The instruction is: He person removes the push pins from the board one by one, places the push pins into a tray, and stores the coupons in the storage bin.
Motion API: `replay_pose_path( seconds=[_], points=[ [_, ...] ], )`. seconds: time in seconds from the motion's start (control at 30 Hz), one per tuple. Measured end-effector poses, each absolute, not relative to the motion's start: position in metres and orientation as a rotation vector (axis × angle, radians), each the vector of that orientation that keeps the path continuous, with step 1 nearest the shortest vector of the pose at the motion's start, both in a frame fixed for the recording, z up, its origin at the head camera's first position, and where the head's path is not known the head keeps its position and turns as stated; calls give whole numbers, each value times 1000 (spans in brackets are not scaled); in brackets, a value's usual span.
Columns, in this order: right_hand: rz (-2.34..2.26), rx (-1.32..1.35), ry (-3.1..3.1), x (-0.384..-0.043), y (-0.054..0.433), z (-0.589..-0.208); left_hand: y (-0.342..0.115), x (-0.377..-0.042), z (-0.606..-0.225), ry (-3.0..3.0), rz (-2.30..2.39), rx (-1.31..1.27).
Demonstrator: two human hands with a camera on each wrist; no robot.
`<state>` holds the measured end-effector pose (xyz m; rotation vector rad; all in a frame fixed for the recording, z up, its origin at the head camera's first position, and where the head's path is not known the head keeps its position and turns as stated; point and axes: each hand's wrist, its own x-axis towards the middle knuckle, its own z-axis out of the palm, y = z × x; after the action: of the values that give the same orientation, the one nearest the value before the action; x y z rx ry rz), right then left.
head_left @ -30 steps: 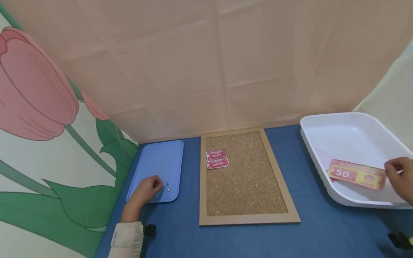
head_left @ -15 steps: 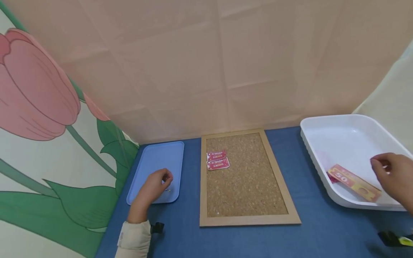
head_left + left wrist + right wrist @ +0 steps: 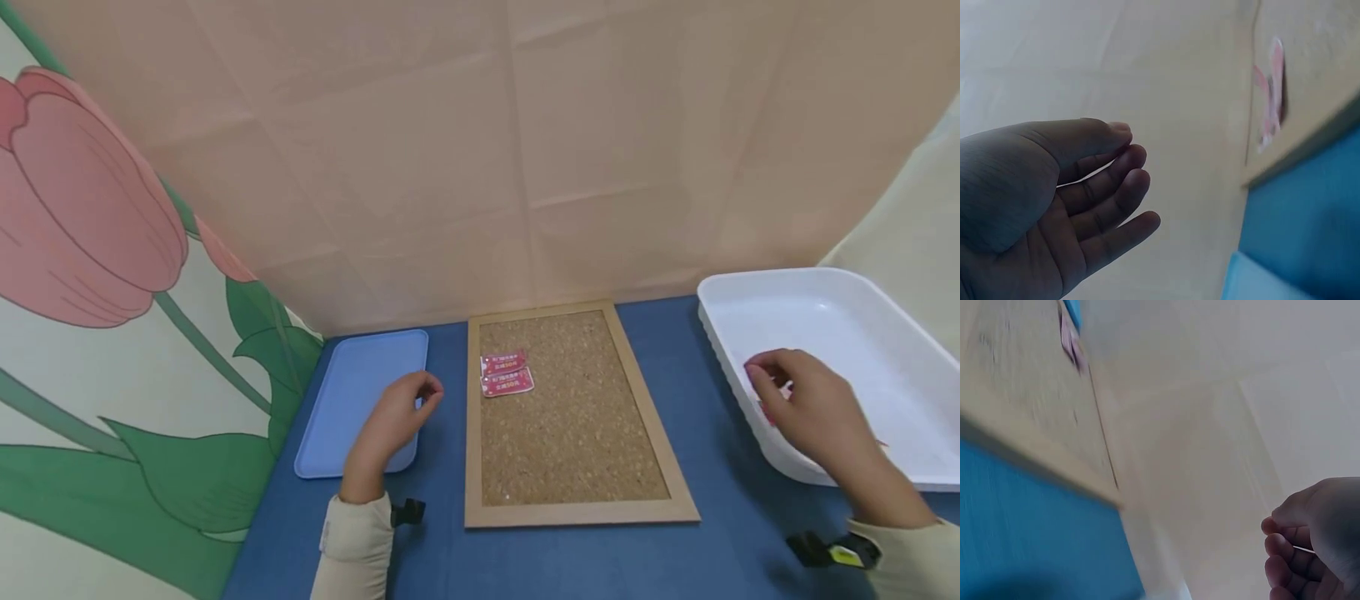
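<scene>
My left hand (image 3: 395, 417) is raised over the right edge of the blue tray (image 3: 360, 367). In the left wrist view its fingers (image 3: 1107, 206) curve loosely, the thumb near the index finger, and nothing shows between them. My right hand (image 3: 806, 408) is above the left part of the white tray (image 3: 885, 308). Its fingers (image 3: 1279, 569) are loosely bent, with no held thing visible. Beneath that hand, a bit of a red coupon (image 3: 767, 413) shows; the hand and forearm cover most of the coupons there. Two red coupons (image 3: 506, 373) are on the corkboard (image 3: 577, 433).
The wood-framed corkboard lies between the trays on a blue tabletop (image 3: 585, 562). A tiny pale pin (image 3: 506, 497) sits near its lower left corner. A beige cloth (image 3: 487, 167) rises behind, and a tulip-patterned panel (image 3: 97, 208) stands at left.
The yellow-and-pink 50 coupon has left the right hand and dropped into the white tray. Both hands have moved inward toward the corkboard, the left one away from the small pins.
</scene>
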<state>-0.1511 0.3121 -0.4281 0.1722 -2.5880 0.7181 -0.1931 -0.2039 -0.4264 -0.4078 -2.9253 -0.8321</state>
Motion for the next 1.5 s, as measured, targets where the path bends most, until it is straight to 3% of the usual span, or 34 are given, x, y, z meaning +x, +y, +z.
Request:
replay_pose_path(
  seconds=[0.37,1.17,1.5],
  points=[
    [822,399,-2485,-175,243,-434,-171,-201,-427,-2845,-988,-458],
    [1328,383,-2528,-208,106,-435,-165,-207,-437,-2837,-1025,-513],
    [1489,332,-2507,-222,81,-455,-163,-210,-442,-2846,-1025,-497]
  ],
)
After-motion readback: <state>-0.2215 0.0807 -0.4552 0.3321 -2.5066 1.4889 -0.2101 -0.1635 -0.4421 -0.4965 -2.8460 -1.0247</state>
